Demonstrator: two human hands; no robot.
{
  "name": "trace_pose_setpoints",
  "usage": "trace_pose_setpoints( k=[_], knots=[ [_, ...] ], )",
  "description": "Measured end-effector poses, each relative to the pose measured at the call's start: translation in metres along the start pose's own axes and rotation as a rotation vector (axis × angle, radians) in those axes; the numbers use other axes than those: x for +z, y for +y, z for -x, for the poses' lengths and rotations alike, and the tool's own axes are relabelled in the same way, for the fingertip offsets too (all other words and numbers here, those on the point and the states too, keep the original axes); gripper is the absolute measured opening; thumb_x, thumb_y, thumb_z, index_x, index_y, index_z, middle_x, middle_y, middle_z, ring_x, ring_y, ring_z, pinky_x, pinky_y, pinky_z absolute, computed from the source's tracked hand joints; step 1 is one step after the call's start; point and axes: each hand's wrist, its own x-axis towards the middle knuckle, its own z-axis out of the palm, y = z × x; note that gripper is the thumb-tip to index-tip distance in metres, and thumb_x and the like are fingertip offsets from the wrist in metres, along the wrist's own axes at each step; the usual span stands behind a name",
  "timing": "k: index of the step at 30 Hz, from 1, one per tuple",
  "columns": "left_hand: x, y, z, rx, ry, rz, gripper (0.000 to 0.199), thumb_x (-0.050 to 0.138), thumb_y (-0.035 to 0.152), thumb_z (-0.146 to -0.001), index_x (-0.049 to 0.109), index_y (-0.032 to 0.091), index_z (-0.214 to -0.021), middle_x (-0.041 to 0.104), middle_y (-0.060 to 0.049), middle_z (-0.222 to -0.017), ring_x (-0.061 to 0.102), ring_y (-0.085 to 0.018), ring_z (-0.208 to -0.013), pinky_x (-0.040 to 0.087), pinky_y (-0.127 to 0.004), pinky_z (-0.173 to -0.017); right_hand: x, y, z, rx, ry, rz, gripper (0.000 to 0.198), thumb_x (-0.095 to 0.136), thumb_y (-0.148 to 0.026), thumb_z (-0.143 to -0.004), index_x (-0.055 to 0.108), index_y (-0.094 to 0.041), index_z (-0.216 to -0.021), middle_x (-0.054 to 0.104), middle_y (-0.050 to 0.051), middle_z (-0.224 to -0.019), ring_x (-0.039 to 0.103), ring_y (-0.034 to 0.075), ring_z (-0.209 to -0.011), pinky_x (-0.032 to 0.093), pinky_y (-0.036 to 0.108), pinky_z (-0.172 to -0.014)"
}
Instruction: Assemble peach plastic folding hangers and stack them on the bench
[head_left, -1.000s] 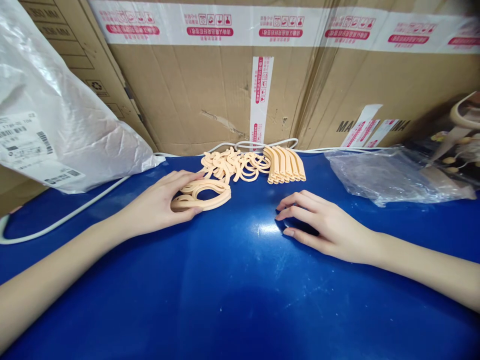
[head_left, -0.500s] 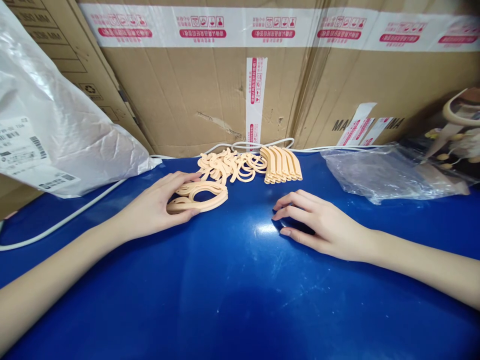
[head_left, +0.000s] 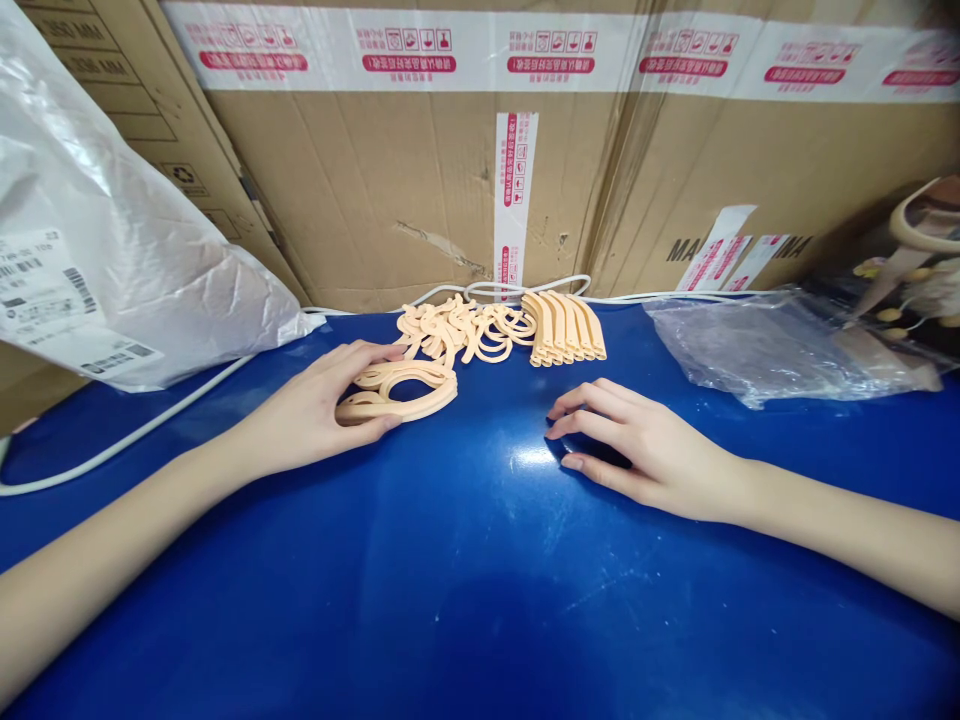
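My left hand (head_left: 319,400) is closed round the left end of a stack of curved beige pieces (head_left: 420,402), which rests on the blue table. The fingers are at the far side and the thumb at the near side; the hand hides part of the stack. Small hooked beige pieces (head_left: 450,325) lie in a loose heap just behind it. To their right stands a neat row of curved beige arms (head_left: 564,328) with holes near their ends. My right hand (head_left: 637,445) rests on the table in front of that row, fingers bent and apart, holding nothing.
Large cardboard boxes (head_left: 375,190) wall off the back. A white plastic mailing bag (head_left: 150,230) leans in from the left, with a white cable (head_left: 142,430) running below it. On the right lie a clear plastic bag (head_left: 757,345) and a ring-shaped beige item (head_left: 922,225).
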Motion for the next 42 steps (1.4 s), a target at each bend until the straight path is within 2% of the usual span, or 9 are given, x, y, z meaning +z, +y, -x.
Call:
trace_pose_setpoints(
  k=[14,17,20,23,24,27,30,36,42],
  knots=[
    [-0.003,0.001,0.001,-0.002,-0.003,-0.037,0.061,0.056,0.051,-0.078,0.035,0.033,-0.132,0.048,-0.005,-0.133,0.046,-0.031,-0.120,0.036,-0.047,-0.101,0.000,0.000,-0.001,-0.004,0.009,0.005,0.022,0.047,-0.030,-0.092,0.057,-0.021,-0.108,0.056,0.009,-0.114,0.051,0.021,-0.103,0.044,0.038,-0.089],
    [-0.012,0.005,0.002,-0.018,0.045,-0.013,0.067,0.057,0.056,-0.077,0.036,0.027,-0.133,0.044,-0.005,-0.138,0.043,-0.030,-0.124,0.033,-0.043,-0.106,0.001,0.000,-0.001,-0.001,0.004,0.007,0.022,0.047,-0.030,-0.091,0.057,-0.021,-0.108,0.056,0.008,-0.114,0.051,0.021,-0.103,0.044,0.038,-0.089],
    [-0.029,0.007,0.002,-0.099,0.147,0.063,0.059,0.048,0.053,-0.085,0.038,0.019,-0.132,0.049,-0.007,-0.131,0.046,-0.024,-0.119,0.034,-0.036,-0.105,0.001,0.000,-0.001,0.004,-0.006,0.010,0.022,0.047,-0.030,-0.092,0.057,-0.020,-0.108,0.055,0.008,-0.115,0.051,0.020,-0.104,0.043,0.038,-0.090],
    [-0.044,0.000,0.003,-0.247,0.198,0.027,0.048,0.045,0.052,-0.087,0.048,0.021,-0.123,0.056,-0.004,-0.123,0.055,-0.022,-0.105,0.039,-0.035,-0.097,0.000,-0.001,-0.001,0.000,-0.007,0.005,0.022,0.046,-0.030,-0.092,0.057,-0.020,-0.108,0.055,0.009,-0.115,0.050,0.020,-0.104,0.043,0.038,-0.090],
    [-0.047,-0.004,0.003,-0.281,0.175,0.007,0.046,0.046,0.054,-0.085,0.053,0.022,-0.116,0.060,-0.003,-0.118,0.057,-0.023,-0.100,0.043,-0.035,-0.091,0.000,-0.001,-0.001,-0.002,-0.004,0.005,0.022,0.046,-0.030,-0.092,0.057,-0.021,-0.109,0.055,0.009,-0.115,0.050,0.021,-0.104,0.043,0.039,-0.090],
    [-0.049,-0.020,0.003,-0.310,-0.032,-0.004,0.051,0.049,0.063,-0.077,0.060,0.022,-0.104,0.067,-0.004,-0.103,0.060,-0.025,-0.091,0.046,-0.037,-0.082,0.000,-0.001,-0.001,-0.006,0.004,0.004,0.022,0.046,-0.030,-0.092,0.057,-0.021,-0.108,0.055,0.009,-0.115,0.051,0.021,-0.103,0.044,0.039,-0.089],
    [-0.043,-0.031,0.003,-0.298,-0.116,0.021,0.049,0.048,0.061,-0.079,0.060,0.022,-0.105,0.068,-0.002,-0.102,0.061,-0.024,-0.089,0.046,-0.035,-0.078,-0.001,-0.002,-0.001,-0.006,0.011,0.001,0.021,0.046,-0.030,-0.092,0.057,-0.021,-0.107,0.056,0.009,-0.113,0.051,0.021,-0.103,0.045,0.040,-0.088],
    [-0.034,-0.030,0.002,-0.249,-0.121,0.023,0.040,0.043,0.055,-0.086,0.060,0.025,-0.106,0.067,0.004,-0.089,0.061,-0.018,-0.081,0.046,-0.029,-0.069,0.000,-0.002,-0.001,-0.005,0.001,0.006,0.021,0.046,-0.030,-0.092,0.057,-0.020,-0.107,0.055,0.009,-0.114,0.051,0.021,-0.103,0.044,0.039,-0.089],
    [-0.033,-0.026,0.000,-0.258,-0.118,0.068,0.037,0.044,0.052,-0.086,0.061,0.024,-0.104,0.067,0.003,-0.089,0.060,-0.018,-0.080,0.045,-0.030,-0.069,0.000,-0.002,-0.001,0.003,-0.007,0.007,0.021,0.046,-0.030,-0.092,0.056,-0.020,-0.108,0.055,0.008,-0.115,0.050,0.021,-0.104,0.043,0.038,-0.090]
  ],
)
